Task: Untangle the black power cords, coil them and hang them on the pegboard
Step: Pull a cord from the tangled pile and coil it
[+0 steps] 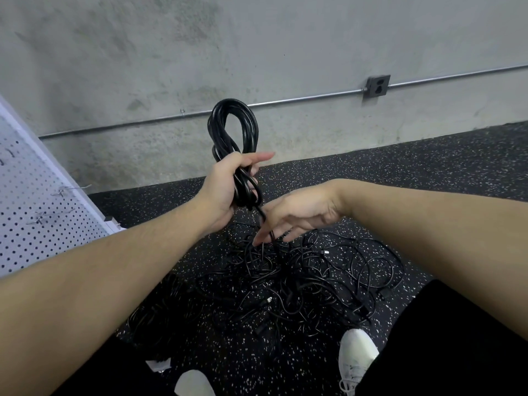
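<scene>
Pegboard (43,201), white, leans in at far left; a few metal hooks (71,190) stick out of it, bare. Behind everything: concrete wall (143,52) with a thin conduit (285,100) running across to an outlet box (377,86) at right. Floor (428,172) is black rubber with white flecks.

Left hand (228,187) raised at centre, fingers curled round the waist of a coil (234,130); index finger sticks out straight to the right. Coil's long axis near vertical: upper loop stands above the fist against the wall, shorter loops bunch below the fist. One tail of cord (261,215) drops from the bundle down and to the right.

Right hand (300,215) just right of and below the left, palm down, fingers loosely extended toward the floor; the tail passes between them, and I cannot tell whether they pinch it.

Tangle (300,275) of black cords lies on the floor under both hands, spreading right; several plugs show in it. Two white shoes (357,355) at bottom, near the tangle's near edge.
</scene>
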